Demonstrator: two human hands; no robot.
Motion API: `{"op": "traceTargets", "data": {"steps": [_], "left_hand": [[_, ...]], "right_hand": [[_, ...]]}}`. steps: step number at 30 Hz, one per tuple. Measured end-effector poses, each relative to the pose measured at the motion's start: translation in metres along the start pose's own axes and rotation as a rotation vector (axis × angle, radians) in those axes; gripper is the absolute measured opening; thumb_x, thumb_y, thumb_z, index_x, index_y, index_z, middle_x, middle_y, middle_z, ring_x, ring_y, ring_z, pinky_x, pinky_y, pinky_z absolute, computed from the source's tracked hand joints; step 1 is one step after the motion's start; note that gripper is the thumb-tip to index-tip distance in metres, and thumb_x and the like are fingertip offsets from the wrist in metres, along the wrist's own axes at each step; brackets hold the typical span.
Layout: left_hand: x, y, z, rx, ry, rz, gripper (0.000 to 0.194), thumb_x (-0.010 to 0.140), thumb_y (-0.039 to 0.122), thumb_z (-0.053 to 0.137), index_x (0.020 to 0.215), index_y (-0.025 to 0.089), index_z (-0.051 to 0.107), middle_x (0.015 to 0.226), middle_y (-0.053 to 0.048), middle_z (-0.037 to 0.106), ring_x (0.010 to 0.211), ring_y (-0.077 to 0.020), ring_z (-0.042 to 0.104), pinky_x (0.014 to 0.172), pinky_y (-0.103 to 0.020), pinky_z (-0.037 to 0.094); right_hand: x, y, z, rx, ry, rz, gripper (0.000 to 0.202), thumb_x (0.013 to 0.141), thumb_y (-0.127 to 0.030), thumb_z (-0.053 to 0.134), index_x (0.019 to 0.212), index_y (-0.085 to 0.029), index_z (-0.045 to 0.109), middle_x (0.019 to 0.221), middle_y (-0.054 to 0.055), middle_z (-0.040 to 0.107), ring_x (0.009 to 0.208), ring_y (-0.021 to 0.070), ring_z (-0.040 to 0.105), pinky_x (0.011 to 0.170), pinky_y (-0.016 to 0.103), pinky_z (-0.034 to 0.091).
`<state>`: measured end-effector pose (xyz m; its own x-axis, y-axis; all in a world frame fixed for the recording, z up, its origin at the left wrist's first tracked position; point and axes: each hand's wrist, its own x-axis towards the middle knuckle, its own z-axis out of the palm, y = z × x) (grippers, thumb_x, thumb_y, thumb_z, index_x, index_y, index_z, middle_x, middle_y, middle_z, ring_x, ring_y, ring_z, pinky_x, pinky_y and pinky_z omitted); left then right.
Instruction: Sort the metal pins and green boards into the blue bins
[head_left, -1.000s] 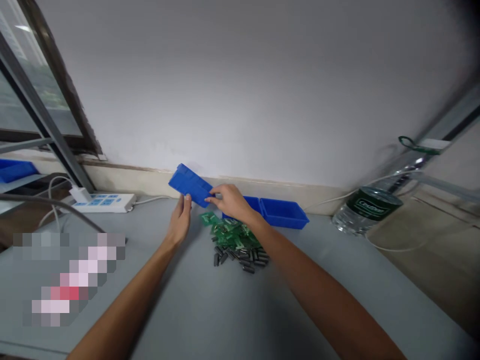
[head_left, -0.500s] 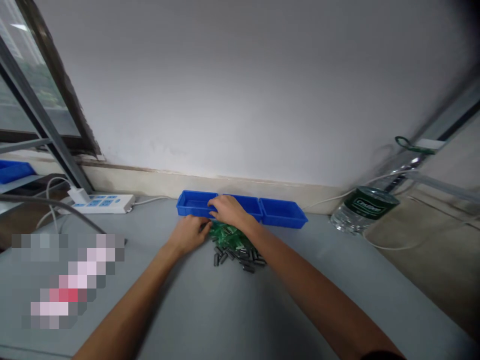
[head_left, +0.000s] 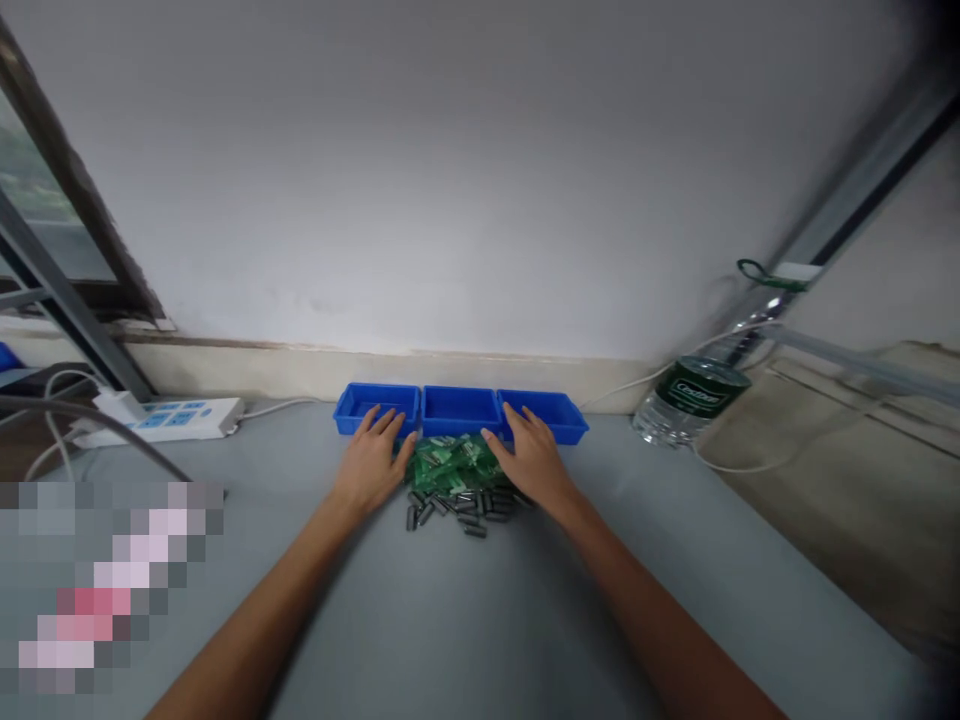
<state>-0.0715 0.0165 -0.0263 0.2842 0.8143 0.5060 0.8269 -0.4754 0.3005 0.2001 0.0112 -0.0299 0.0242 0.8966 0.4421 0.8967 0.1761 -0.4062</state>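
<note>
Three blue trays stand in a row near the wall: a left tray (head_left: 360, 401), a middle tray (head_left: 459, 412) and a right tray (head_left: 555, 418). My left hand (head_left: 373, 460) is open, its fingers spread at the front of the left tray. Across from it, my right hand (head_left: 534, 458) is also open, fingertips at the right tray's front wall. Between the hands lies a heap of green, shiny, film-like pieces (head_left: 450, 464). Just in front of it are several small dark grey cylinders (head_left: 471, 510) on the grey table. Neither hand holds anything visible.
A white power strip (head_left: 176, 420) with a plug and cables lies at the back left. At the right stands a clear plastic bottle (head_left: 694, 395) with a green label, cables beside it. A blurred-out patch covers the table's left side.
My right hand has moved right, from over the left and middle trays to the right tray. My left hand has spread its fingers by the left tray. The view has shifted slightly.
</note>
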Motion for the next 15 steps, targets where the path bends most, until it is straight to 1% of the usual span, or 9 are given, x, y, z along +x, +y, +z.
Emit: {"op": "traceTargets", "data": {"steps": [2, 4, 6, 7, 8, 10, 12, 14, 15], "left_hand": [[-0.001, 0.0, 0.003, -0.003, 0.002, -0.012, 0.058, 0.105, 0.048, 0.041, 0.138, 0.007, 0.064, 0.144, -0.02, 0.063, 0.147, -0.0366, 0.045, 0.125, -0.058, 0.034], [-0.002, 0.001, 0.006, -0.01, 0.017, -0.017, 0.059, 0.105, 0.049, 0.041, 0.141, 0.008, 0.061, 0.147, -0.019, 0.061, 0.149, -0.0372, 0.043, 0.124, -0.061, 0.034], [-0.003, 0.003, 0.006, -0.011, 0.05, 0.004, 0.056, 0.105, 0.047, 0.043, 0.142, 0.01, 0.061, 0.15, -0.019, 0.059, 0.151, -0.0371, 0.039, 0.123, -0.062, 0.035], [-0.003, 0.005, 0.005, -0.01, 0.073, 0.028, 0.053, 0.104, 0.045, 0.044, 0.141, 0.011, 0.062, 0.151, -0.018, 0.057, 0.152, -0.0369, 0.037, 0.123, -0.062, 0.036], [-0.002, 0.007, 0.003, -0.012, 0.1, 0.059, 0.05, 0.104, 0.043, 0.046, 0.14, 0.013, 0.063, 0.153, -0.017, 0.056, 0.153, -0.0366, 0.036, 0.122, -0.061, 0.037], [-0.003, 0.013, -0.003, -0.03, 0.153, 0.137, 0.041, 0.103, 0.036, 0.05, 0.134, 0.017, 0.067, 0.151, -0.015, 0.058, 0.15, -0.035, 0.04, 0.119, -0.059, 0.042], [-0.004, 0.019, -0.011, -0.064, 0.171, 0.203, 0.031, 0.101, 0.03, 0.051, 0.122, 0.02, 0.071, 0.135, -0.013, 0.068, 0.135, -0.032, 0.055, 0.111, -0.053, 0.05], [-0.006, 0.024, -0.018, -0.076, 0.123, 0.201, 0.026, 0.101, 0.027, 0.049, 0.102, 0.019, 0.074, 0.1, -0.01, 0.075, 0.099, -0.0256, 0.069, 0.09, -0.042, 0.057], [-0.008, 0.025, -0.022, -0.071, 0.086, 0.174, 0.027, 0.1, 0.027, 0.049, 0.09, 0.019, 0.072, 0.083, -0.007, 0.072, 0.08, -0.0216, 0.067, 0.078, -0.036, 0.055]], "right_hand": [[0.0, 0.005, 0.003, 0.02, -0.028, -0.025, 0.072, 0.097, -0.052, 0.052, 0.153, -0.006, 0.049, 0.152, 0.024, 0.055, 0.148, 0.0406, 0.045, 0.124, 0.061, 0.031], [0.0, 0.006, 0.002, 0.065, -0.004, -0.052, 0.071, 0.099, -0.054, 0.049, 0.154, -0.009, 0.047, 0.154, 0.023, 0.054, 0.15, 0.0394, 0.043, 0.123, 0.062, 0.032], [-0.001, 0.004, -0.005, 0.119, 0.075, -0.103, 0.063, 0.1, -0.052, 0.048, 0.15, -0.013, 0.053, 0.15, 0.02, 0.059, 0.15, 0.038, 0.043, 0.12, 0.06, 0.036], [-0.002, 0.003, -0.01, 0.147, 0.121, -0.142, 0.057, 0.101, -0.05, 0.048, 0.144, -0.015, 0.059, 0.145, 0.019, 0.063, 0.147, 0.0367, 0.046, 0.119, 0.057, 0.039], [-0.003, 0.001, -0.016, 0.173, 0.163, -0.188, 0.049, 0.101, -0.046, 0.048, 0.136, -0.016, 0.065, 0.138, 0.017, 0.068, 0.141, 0.0346, 0.053, 0.116, 0.054, 0.042], [-0.005, -0.001, -0.029, 0.225, 0.178, -0.27, 0.033, 0.101, -0.039, 0.05, 0.115, -0.019, 0.073, 0.116, 0.013, 0.077, 0.114, 0.0282, 0.069, 0.104, 0.044, 0.05], [-0.008, -0.002, -0.04, 0.245, 0.11, -0.317, 0.03, 0.102, -0.036, 0.051, 0.089, -0.021, 0.073, 0.088, 0.007, 0.076, 0.084, 0.0217, 0.069, 0.084, 0.036, 0.052], [-0.01, -0.002, -0.048, 0.224, 0.031, -0.345, 0.039, 0.102, -0.036, 0.051, 0.067, -0.021, 0.063, 0.064, 0.001, 0.064, 0.061, 0.0162, 0.057, 0.066, 0.031, 0.044], [-0.011, -0.001, -0.051, 0.211, 0.001, -0.352, 0.044, 0.102, -0.036, 0.051, 0.061, -0.021, 0.056, 0.058, -0.001, 0.057, 0.055, 0.0145, 0.05, 0.061, 0.03, 0.039]]}}
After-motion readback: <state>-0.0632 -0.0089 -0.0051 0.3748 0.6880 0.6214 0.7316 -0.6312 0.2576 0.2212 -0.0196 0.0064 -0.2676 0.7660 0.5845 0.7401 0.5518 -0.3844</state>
